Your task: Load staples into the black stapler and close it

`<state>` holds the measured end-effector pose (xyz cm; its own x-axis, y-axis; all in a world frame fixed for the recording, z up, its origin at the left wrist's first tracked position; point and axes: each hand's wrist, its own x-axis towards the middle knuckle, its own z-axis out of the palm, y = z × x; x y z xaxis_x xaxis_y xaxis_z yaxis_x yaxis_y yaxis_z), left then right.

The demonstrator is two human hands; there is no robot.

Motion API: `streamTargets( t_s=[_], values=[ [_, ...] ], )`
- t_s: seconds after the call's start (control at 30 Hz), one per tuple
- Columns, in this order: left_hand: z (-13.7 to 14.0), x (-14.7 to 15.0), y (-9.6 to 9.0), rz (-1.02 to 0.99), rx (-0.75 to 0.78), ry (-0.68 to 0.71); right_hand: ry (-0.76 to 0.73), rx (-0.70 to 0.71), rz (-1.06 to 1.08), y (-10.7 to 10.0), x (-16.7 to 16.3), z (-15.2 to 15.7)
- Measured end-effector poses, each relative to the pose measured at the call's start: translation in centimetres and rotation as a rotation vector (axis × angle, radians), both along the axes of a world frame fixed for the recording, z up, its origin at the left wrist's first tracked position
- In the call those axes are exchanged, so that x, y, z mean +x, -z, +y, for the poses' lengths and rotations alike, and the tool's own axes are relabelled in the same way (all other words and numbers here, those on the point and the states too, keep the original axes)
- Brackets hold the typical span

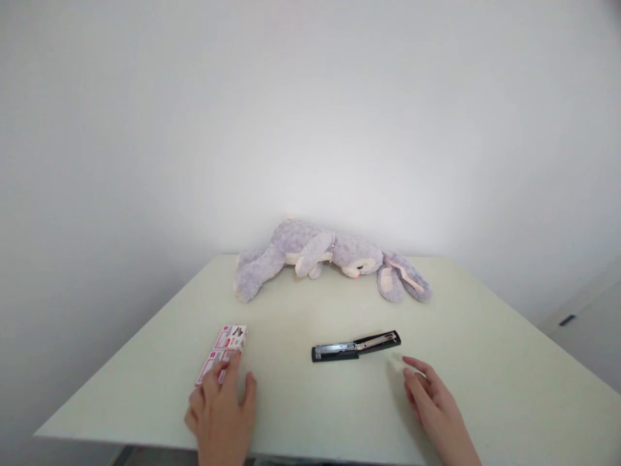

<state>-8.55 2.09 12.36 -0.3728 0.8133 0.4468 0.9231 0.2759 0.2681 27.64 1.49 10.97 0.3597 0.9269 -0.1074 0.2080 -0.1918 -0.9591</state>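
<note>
In the head view, both of the person's hands are at the near part of a pale table point(301, 414). The left hand point(220, 411) lies over the near part of a pink-and-white box point(234, 334), its fingers spread across the print and its thumb standing apart to the right. That hand is open rather than closed round the box; whether the fingertips press on it or sit just above it cannot be told. The box lies flat at the left, slanting away from the person, and its print shows small pictures and pink borders. The stapler point(358, 347) lies on the table between the two hands, nearer the right one, unfolded into a long shape with a slight bend in the middle, its black casing below and its metal parts facing up. The right hand point(439, 411) is just beside the stapler's right end, apart from it, fingers loosely curled, a gap before the thumb, gripping nothing. At the back of the table a lilac plush rabbit point(349, 249) lies on its side, legs to the left, long ears to the right, in front of a white wall point(310, 116).
</note>
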Motion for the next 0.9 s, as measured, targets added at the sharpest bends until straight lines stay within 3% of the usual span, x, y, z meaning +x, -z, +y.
streamTargets(
  t_s=[0.07,0.13,0.17,0.23,0.3,0.37,0.47,0.57,0.9],
  values=[
    [-0.3,-2.2,0.4,0.024,-0.026,-0.064,-0.092,-0.034,-0.001,0.9,-0.6,-1.1],
    [-0.4,-3.2,1.2,0.018,-0.024,-0.029,-0.171,-0.041,-0.032,1.5,-1.6,-1.8],
    [-0.5,-3.2,1.6,-0.006,-0.017,0.049,-0.213,-0.036,-0.056,1.6,-2.2,-1.9],
    [-0.5,-2.3,2.2,-0.095,-0.03,0.334,-0.305,-0.027,-0.101,1.6,-3.5,-1.9],
    [-0.4,-0.3,2.2,-0.22,-0.098,0.666,-0.405,-0.031,-0.135,1.1,-4.6,-1.5],
    [-0.4,2.6,1.6,-0.34,-0.185,0.857,-0.479,-0.05,-0.147,0.5,-5.4,-0.7],
    [0.0,6.9,0.2,-0.464,-0.246,0.927,-0.569,-0.097,-0.114,-0.4,-6.0,0.8],
    [0.8,9.2,-0.7,-0.478,-0.258,0.969,-0.592,-0.127,-0.104,-0.6,-5.8,2.0],
    [1.7,7.3,0.0,-0.547,-0.23,0.943,-0.504,-0.151,-0.251,-0.6,-1.9,2.6]
  ],
)
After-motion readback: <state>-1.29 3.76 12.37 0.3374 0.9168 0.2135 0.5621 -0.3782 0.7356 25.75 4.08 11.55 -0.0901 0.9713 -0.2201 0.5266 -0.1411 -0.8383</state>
